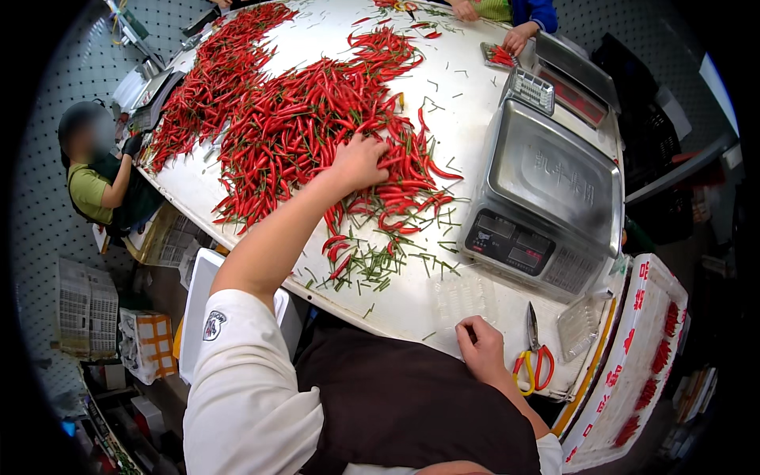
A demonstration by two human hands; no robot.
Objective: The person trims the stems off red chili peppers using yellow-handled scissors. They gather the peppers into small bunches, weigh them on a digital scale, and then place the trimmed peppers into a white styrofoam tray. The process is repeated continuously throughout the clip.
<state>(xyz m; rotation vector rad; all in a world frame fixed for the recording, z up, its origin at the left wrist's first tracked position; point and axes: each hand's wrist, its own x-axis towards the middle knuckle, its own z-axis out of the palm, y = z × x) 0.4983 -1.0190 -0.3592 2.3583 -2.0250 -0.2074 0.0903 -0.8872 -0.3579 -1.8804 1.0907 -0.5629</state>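
My left hand (pixel 359 161) reaches onto the big heap of red chili peppers (pixel 297 119), its fingers bent over the peppers at the heap's right part; whether it grips any is hidden. Near the table's front edge, my right hand (pixel 482 347) rests with curled fingers beside a clear plastic tray (pixel 463 297); nothing shows in it. Scissors (pixel 534 344) with one red and one yellow handle lie right of that hand, and another clear tray (pixel 579 328) lies beyond them. Cut green stems (pixel 377 267) are scattered in front of the heap.
A digital scale (pixel 549 190) stands at the right, with a clear tray (pixel 531 89) behind it. A white foam box (pixel 629 368) with peppers is at the lower right. Co-workers' hands (pixel 519 38) are across the white table (pixel 451 119); another person (pixel 95 172) is at the left.
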